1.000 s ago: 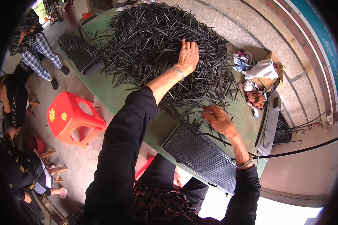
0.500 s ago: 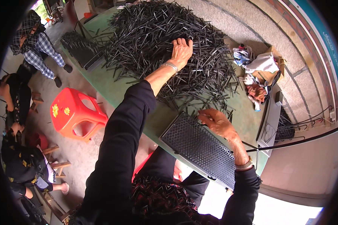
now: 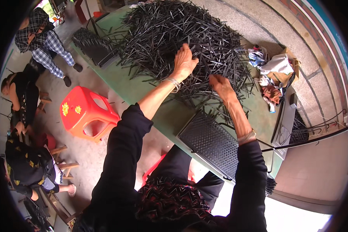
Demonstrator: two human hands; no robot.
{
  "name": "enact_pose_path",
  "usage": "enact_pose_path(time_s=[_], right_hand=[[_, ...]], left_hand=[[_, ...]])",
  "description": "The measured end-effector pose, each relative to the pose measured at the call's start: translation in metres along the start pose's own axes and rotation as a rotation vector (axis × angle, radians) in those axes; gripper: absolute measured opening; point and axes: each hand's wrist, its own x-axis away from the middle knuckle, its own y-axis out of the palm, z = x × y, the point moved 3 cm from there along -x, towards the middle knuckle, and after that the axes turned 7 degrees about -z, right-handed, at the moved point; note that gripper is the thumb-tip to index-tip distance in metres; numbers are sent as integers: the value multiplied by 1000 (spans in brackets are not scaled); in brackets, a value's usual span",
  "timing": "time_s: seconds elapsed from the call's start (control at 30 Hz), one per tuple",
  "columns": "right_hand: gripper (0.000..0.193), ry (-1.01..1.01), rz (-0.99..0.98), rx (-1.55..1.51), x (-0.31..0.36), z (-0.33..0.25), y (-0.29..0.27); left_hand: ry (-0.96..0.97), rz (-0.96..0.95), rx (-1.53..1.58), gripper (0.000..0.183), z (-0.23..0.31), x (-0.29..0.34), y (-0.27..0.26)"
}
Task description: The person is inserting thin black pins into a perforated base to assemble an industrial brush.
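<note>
A big heap of thin black strips [image 3: 158, 42] covers much of the green table [image 3: 143, 92]. My left hand [image 3: 184, 63] is in the heap's middle, fingers bent and thumb toward the right, closed round some blurred strips. Lower and to the right, my right hand [image 3: 223, 88] is at the heap's near side with its fingers curled downward. Its fingertips are turned away, so what they pinch cannot be made out. Below the right hand, a black perforated tray [image 3: 210, 141] lies at the near table edge, partly covered by my right forearm.
A second black tray [image 3: 100, 54] holding strips stands at the table's far left. Cloths and bags [image 3: 276, 65] in a cardboard box sit at the right by the wall. A red plastic stool [image 3: 79, 110] stands on the floor at left, where several people sit or stand.
My right hand has moved from the perforated tray's edge up and away to the heap. My left hand has shifted slightly nearer and turned within the strips. The whole view has shifted a little.
</note>
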Motion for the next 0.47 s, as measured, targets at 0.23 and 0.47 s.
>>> enact_pose_path(time_s=[0.23, 0.47], right_hand=[[42, -346, 237, 74, -56, -11, 38], [60, -342, 359, 581, -37, -27, 62]], left_hand=[[-168, 162, 909, 65, -24, 24, -9], [-484, 50, 1613, 47, -40, 76, 13]])
